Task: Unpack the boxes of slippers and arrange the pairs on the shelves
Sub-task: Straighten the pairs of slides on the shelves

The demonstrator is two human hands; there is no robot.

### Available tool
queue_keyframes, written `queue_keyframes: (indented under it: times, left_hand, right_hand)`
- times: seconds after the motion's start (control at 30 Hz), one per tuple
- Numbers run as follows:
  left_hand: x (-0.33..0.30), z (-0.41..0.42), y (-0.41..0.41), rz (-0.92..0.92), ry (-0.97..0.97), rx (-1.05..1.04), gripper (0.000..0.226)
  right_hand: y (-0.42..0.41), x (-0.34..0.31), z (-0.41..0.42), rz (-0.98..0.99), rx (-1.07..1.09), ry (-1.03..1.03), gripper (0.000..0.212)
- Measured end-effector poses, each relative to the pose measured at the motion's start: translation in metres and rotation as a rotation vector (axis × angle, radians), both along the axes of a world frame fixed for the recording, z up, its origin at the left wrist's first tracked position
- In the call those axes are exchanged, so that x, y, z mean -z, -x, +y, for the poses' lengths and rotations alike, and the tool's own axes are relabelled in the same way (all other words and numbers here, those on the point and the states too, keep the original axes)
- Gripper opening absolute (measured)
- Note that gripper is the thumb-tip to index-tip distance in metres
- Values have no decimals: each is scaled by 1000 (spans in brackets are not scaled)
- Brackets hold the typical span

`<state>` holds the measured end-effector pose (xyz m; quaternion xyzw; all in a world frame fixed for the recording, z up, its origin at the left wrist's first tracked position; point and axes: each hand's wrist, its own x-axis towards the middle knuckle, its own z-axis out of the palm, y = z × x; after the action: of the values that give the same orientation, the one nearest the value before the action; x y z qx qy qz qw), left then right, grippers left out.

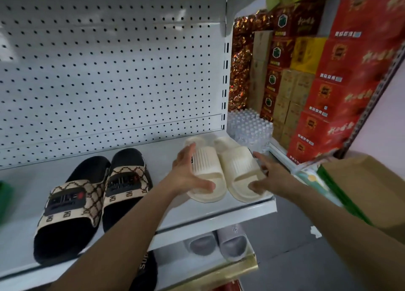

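Note:
A pair of cream ribbed slippers lies side by side at the right end of the white shelf. My left hand grips the left cream slipper, thumb across its toe end. My right hand grips the right cream slipper from its outer side, thumb over the toe. A pair of black slippers with beige patterned straps rests on the same shelf to the left.
A grey pair of slippers sits on the lower shelf, beside a black one. Behind the shelf is white pegboard. To the right stand red boxes, bottled water and a brown cardboard box.

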<state>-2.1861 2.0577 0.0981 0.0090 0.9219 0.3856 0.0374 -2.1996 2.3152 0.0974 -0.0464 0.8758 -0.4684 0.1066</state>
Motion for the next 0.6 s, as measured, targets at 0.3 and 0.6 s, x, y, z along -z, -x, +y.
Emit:
queue_keyframes:
  times: [0.3,0.6]
  left_hand:
    - [4,-15,-5,7,38,31,124]
    - [7,-18,-8,-72,-1,-34,121]
  right_hand:
    - [29,15,-10,176,83,2,45]
    - [47,15,11,12,10,-9,25]
